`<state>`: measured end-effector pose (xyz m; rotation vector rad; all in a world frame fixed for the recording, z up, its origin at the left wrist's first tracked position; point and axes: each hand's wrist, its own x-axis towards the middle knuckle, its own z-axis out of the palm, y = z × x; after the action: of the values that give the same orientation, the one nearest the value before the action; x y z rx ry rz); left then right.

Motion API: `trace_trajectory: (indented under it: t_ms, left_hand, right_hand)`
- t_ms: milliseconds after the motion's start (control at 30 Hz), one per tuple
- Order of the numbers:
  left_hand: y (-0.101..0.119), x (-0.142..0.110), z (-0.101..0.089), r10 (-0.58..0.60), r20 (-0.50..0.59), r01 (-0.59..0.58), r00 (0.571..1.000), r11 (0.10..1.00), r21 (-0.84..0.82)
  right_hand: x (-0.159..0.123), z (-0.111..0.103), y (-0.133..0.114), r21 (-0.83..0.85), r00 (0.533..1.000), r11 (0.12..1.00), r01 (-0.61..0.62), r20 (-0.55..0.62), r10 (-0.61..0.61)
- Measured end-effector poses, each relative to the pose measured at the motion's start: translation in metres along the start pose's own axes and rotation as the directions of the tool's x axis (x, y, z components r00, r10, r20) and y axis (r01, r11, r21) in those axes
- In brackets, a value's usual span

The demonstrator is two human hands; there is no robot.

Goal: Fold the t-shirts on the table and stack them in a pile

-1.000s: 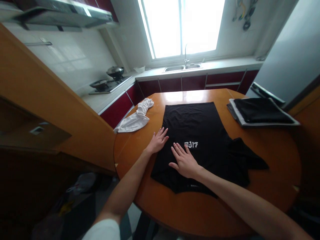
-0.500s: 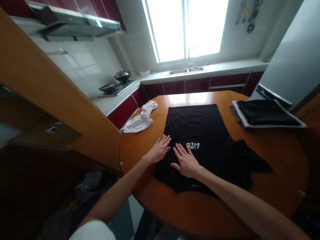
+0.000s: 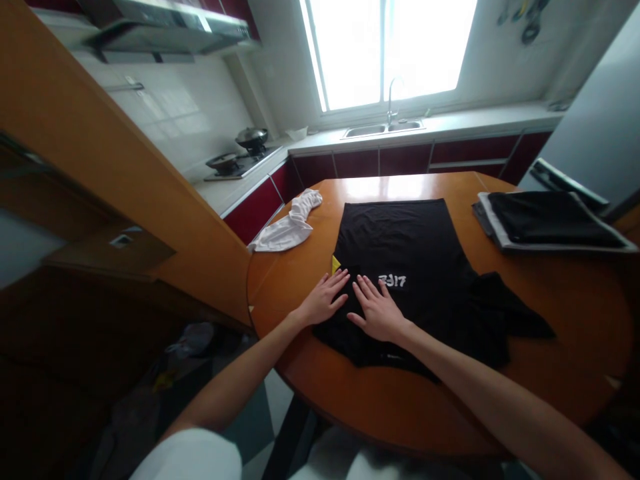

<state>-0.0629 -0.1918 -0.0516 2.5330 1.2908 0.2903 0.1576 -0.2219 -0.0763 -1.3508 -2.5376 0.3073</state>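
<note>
In the head view, the black shirt (image 3: 400, 233) lies spread on the round wooden worktop (image 3: 380, 403), its straight edge away from you and its uneven edge toward you. Your 2 hands are palm-down at its left part: your left hand (image 3: 323, 301) lies across the shirt's left edge, and your right hand (image 3: 379, 311) rests farther in, just beside the shirt's white lettering (image 3: 393, 281). Both have fingers stretched and slightly parted, with nothing visibly pinched; how hard you press, I cannot tell.

A small yellow patch (image 3: 336, 264) shows at the shirt's left edge, by your left fingertips; whether it belongs to the shirt is unclear. A sleeve (image 3: 520, 312) juts from the shirt's right side. Apart from the shirt, a crumpled white cloth (image 3: 287, 233) lies to its left and a stack of folded cloth (image 3: 555, 220) to its right.

The shirt looks thin and slack, so flat palms pushed sideways could ruck it into creases. An uneven pull between your 2 hands could skew its left edge. The sleeve, under neither hand, could twist if the shirt were dragged, and your right forearm, crossing the shirt's near edge, could snag it.
</note>
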Motion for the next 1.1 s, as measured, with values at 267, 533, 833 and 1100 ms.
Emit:
trace_trajectory:
  t_ms: [267,533,833,1100]
  left_hand:
    - [0.010,-0.019,-0.003,0.029,0.014,-0.029,0.999,0.998,0.059]
    - [0.008,-0.021,0.001,0.051,0.052,-0.057,0.997,0.991,0.123]
    - [0.004,-0.020,0.004,0.048,0.080,-0.061,0.996,0.984,0.166]
    - [0.001,-0.020,0.005,0.047,0.083,-0.062,0.995,0.979,0.193]
  right_hand:
    - [0.000,-0.002,-0.001,-0.006,1.000,1.000,-0.002,0.003,0.002]
    - [-0.001,-0.003,-0.001,-0.007,1.000,1.000,-0.009,0.008,0.009]
    - [0.000,-0.005,-0.002,0.015,1.000,1.000,-0.014,0.007,0.014]
    - [0.000,-0.008,-0.003,0.048,1.000,0.999,-0.013,-0.004,0.013]
